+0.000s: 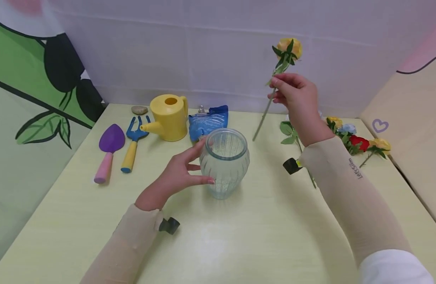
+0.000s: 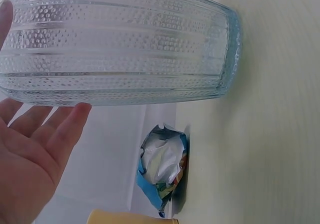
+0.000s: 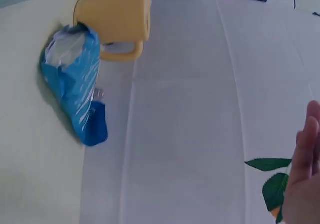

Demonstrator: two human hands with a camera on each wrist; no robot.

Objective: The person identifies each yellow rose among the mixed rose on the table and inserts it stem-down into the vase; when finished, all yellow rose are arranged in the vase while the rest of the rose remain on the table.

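Note:
A ribbed clear glass vase (image 1: 225, 169) stands upright on the table, its dotted wall (image 2: 115, 44) filling the top of the left wrist view. My left hand (image 1: 184, 169) holds the vase from its left side, thumb in front and fingers around the back. Up in the air, right of the vase, my right hand (image 1: 297, 96) pinches the stem of a yellow rose (image 1: 288, 49). The bloom points up and the bare stem end slants down to the left, apart from the vase. In the right wrist view only part of the right hand (image 3: 305, 169) and some leaves (image 3: 275, 189) show.
Behind the vase lie a blue bag (image 1: 209, 122) and a yellow watering can (image 1: 170, 118). Leftward are a blue fork (image 1: 133, 144), a purple trowel (image 1: 111, 144) and a stone (image 1: 139, 110). More flowers, including a red rose (image 1: 359, 143), lie at the right, partly behind my right forearm.

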